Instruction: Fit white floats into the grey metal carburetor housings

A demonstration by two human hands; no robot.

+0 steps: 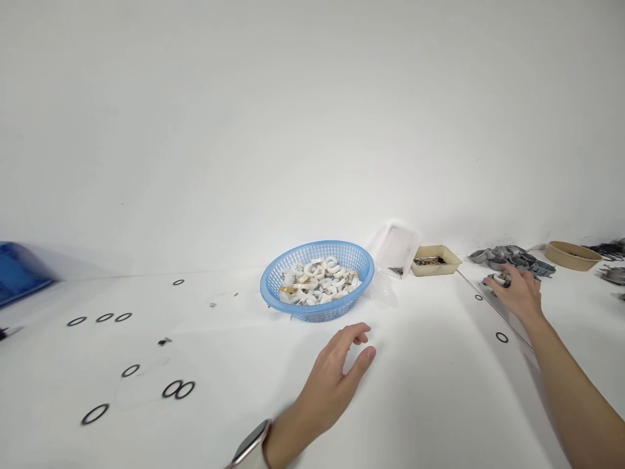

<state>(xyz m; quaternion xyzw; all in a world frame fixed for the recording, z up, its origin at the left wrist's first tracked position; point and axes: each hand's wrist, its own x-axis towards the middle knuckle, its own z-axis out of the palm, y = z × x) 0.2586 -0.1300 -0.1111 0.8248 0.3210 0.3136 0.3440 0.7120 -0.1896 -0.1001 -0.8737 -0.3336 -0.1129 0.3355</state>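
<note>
My left hand (336, 371) hovers over the white table in front of a blue plastic basket (317, 314). Its thumb and curled fingers are apart, with nothing between them. The basket holds many white ring-shaped pieces (319, 277), a few of them yellowish. Farther right, my right hand (520, 294) reaches to the near edge of a pile of grey parts (505, 255). Its fingers are closed round a small grey part with a whitish piece (500, 279), partly hidden by the hand.
Several black rubber rings (95, 413) lie on the left of the table, and others (502, 337) near my right arm. Behind stand a white tray (398, 247), a cream tray (450, 262) of small dark parts, a tan bowl (571, 259) and a blue bin (22, 277).
</note>
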